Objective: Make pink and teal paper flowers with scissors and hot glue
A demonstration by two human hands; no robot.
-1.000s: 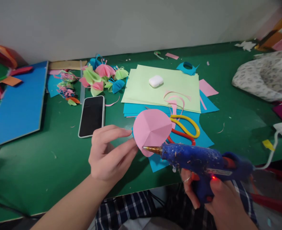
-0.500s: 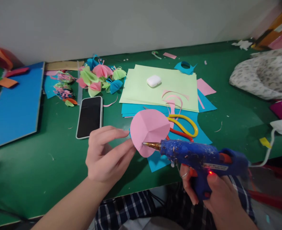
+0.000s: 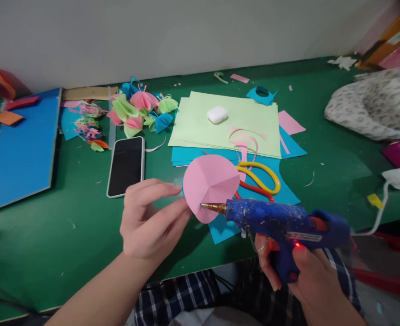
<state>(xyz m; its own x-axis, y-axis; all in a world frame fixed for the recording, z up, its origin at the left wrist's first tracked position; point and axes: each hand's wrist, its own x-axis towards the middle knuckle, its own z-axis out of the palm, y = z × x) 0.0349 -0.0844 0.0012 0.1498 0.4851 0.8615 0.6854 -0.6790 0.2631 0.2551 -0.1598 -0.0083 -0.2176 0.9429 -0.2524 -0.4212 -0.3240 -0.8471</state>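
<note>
Between the fingertips of my left hand (image 3: 152, 219) is a creased pink paper circle (image 3: 215, 179), held by its left edge above the table. A bit of blue shows behind that edge, mostly hidden. My right hand (image 3: 308, 267) is wrapped round the handle of a blue glue gun (image 3: 271, 217), whose red light is lit. The gun's metal nozzle points left and lies over the lower part of the circle, at or very near its surface. Scissors (image 3: 263, 176) with yellow and red handles rest behind the circle and gun, their blades largely covered.
Light green sheets (image 3: 193, 122) lie over blue paper, carrying a white case (image 3: 217, 114) and pink offcuts. Folded paper ornaments (image 3: 142, 108) are heaped behind a phone (image 3: 126, 166). At left lies a blue board (image 3: 23, 145); at right, a patterned cloth (image 3: 373, 102) and a white cable (image 3: 385, 206).
The whole view has shifted very slightly. Both hands, the pink circle and the glue gun keep nearly the same pose, the nozzle still over the circle's lower part.
</note>
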